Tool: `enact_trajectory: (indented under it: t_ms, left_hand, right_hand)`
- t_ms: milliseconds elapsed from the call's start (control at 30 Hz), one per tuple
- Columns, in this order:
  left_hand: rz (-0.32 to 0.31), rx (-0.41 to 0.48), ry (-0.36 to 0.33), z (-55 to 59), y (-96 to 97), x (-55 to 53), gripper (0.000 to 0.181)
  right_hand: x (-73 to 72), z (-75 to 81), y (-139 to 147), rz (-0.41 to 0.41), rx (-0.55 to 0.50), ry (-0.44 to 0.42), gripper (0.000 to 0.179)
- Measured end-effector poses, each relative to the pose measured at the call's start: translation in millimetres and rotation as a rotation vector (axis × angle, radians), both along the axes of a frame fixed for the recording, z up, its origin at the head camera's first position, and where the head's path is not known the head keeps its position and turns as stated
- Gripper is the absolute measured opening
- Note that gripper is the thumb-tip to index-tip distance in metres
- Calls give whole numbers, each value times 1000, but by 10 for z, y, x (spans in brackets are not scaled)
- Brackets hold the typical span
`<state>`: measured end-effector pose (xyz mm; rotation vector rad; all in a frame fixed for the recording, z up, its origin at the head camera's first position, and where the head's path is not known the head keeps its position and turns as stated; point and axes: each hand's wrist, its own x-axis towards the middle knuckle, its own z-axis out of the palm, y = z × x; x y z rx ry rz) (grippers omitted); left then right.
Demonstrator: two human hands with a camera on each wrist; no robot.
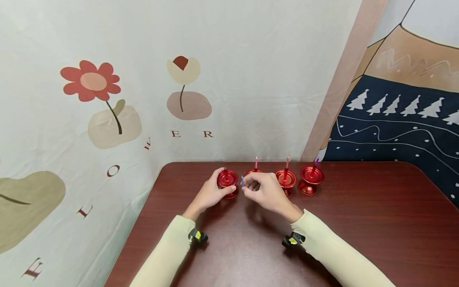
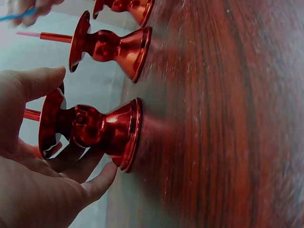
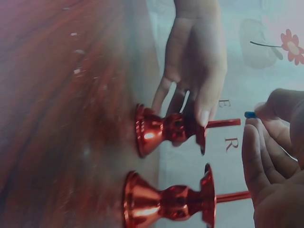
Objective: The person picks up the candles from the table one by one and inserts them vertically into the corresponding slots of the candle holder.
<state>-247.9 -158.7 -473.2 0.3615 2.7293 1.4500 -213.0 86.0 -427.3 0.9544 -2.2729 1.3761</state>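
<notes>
On the left of a row of candle holders, my left hand (image 1: 209,194) grips a shiny red candle holder (image 1: 232,178). The thumb lies at the dish and the fingers curl round the far side, as the left wrist view shows. This candle holder stands upright on the table, its thin tube (image 3: 224,123) holding no candle. My right hand (image 1: 267,192) pinches a small blue candle (image 1: 242,181) between thumb and fingertips. The candle is upright, just right of the gripped holder and apart from it. In the right wrist view, the candle's end (image 3: 250,115) shows near the tube's tip.
Behind my right hand, a second holder with a pink candle (image 1: 256,162) is partly hidden. Two more red holders stand to the right, one with an orange-pink candle (image 1: 287,162), the other with a purple candle (image 1: 316,161). A printed cloth (image 1: 251,79) hangs behind the brown table (image 1: 358,215).
</notes>
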Motion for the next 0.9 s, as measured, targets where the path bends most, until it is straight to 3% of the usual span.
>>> enact_trajectory:
  t_ms: [67, 167, 267, 400, 600, 900]
  left_hand:
    - [-9, -23, 23, -82, 3, -48, 88]
    - [-15, -15, 13, -74, 40, -36, 88]
    - [-13, 46, -48, 136, 124, 119, 86]
    - [-7, 51, -91, 233, 183, 200, 83]
    - [-36, 47, -107, 250, 181, 236, 81]
    - [-63, 37, -100, 243, 134, 314, 81]
  right_hand:
    - [-24, 45, -51, -23, -7, 17, 9]
    - [-59, 103, -130, -50, -14, 35, 8]
    - [-96, 148, -200, -68, -26, 59, 7]
    - [-148, 191, -280, -102, -38, 111, 6]
    - [-200, 218, -357, -147, -29, 156, 5]
    - [-206, 205, -378, -161, 31, 142, 3]
